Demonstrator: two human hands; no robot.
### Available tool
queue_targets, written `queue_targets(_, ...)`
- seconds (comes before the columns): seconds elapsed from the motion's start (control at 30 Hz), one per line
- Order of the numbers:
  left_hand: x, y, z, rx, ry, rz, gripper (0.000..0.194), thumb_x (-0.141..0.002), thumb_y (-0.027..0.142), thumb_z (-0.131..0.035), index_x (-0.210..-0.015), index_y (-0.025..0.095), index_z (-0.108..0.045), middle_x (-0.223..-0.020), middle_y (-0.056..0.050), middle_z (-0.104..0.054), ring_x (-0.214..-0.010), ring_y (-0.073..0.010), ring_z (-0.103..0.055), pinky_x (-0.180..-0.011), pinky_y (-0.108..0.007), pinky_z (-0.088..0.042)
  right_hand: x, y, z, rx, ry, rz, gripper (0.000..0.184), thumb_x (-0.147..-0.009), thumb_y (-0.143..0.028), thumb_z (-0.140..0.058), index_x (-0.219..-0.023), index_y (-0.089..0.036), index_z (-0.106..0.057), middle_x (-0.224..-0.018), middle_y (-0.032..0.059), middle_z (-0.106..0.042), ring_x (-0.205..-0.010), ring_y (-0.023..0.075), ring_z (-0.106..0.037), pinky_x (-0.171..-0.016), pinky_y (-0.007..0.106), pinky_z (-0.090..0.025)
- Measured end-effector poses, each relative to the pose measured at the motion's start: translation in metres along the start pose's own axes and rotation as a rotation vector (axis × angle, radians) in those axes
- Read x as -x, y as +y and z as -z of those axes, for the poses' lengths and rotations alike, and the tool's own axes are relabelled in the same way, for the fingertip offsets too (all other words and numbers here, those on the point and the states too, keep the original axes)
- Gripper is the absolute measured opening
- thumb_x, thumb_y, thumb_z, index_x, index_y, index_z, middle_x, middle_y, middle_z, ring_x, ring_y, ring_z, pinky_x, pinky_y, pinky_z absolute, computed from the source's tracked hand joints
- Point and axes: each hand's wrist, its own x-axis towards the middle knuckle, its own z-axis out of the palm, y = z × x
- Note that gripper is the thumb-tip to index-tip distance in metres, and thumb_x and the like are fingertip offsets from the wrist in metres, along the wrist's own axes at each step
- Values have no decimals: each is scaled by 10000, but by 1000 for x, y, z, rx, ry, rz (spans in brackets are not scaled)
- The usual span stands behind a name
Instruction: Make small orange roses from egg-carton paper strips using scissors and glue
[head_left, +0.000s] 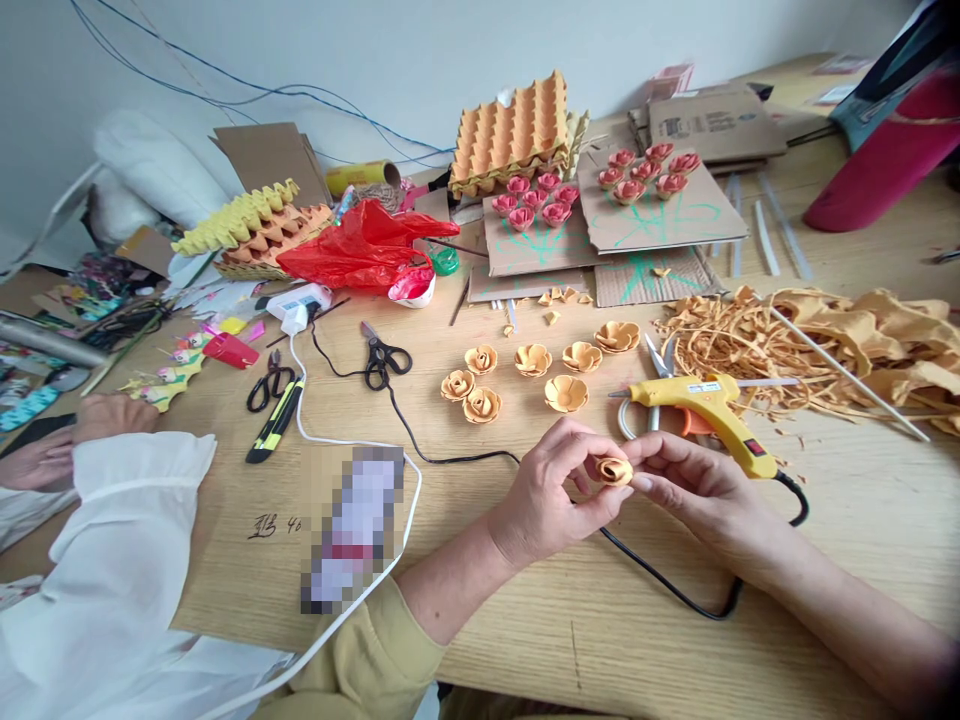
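Observation:
A small rolled tan rose bud (615,471), seemingly of egg-carton pulp, is pinched above the table. My left hand (551,490) grips it from the left between thumb and fingers. From the right, my right hand (690,490) closes thumb and fingertips at the bud's edge. Just beyond my hands lies a yellow glue gun (701,397) with an orange trigger, its tip toward the left. Open tan petal cups, such as this cup (566,394), rest on the wood. Beside them sit fuller tan roses, including this rose (481,405).
Scissors (384,362), a utility knife (276,420) and a blurred-out phone (356,530) lie left. Tan scraps (712,340) heap at right. Red roses stand on cardboard (667,215) behind, near egg trays (510,135). A co-worker's white sleeve (135,530) is at left. A black cord (660,575) runs under my hands.

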Motion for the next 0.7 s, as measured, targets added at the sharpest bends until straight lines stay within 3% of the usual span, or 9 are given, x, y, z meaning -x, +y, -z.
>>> queue_targets(0.2,1,0,-2,30,12,17,211,-812,141,-717,-1000,167,-624,-928,-39,-609,-762,-105,-606,-576,-172,-570,3,5,2,-63,11,-75,162,-932,-346,-657,-1082,-307,-704,-965,-2,-722,-872,128,-628,-849,264,-501)
queue_targets(0.43,1,1,-2,18,-6,30,186,-820,155,-717,-981,168,-624,-917,-40,-605,-773,-112,-606,-574,-173,-573,1,5,-1,-105,40,-108,144,-892,-382,-699,-939,-247,-711,-902,13,-712,-829,132,-621,-805,258,-499)
queue_targets(0.7,0,5,-1,-45,-20,29,168,-815,144,-684,-958,178,-602,-893,-40,-603,-782,-134,-606,-559,-194,-570,2,4,-3,-61,57,-139,224,-866,-455,-706,-923,-239,-710,-875,27,-709,-797,154,-625,-805,302,-521)
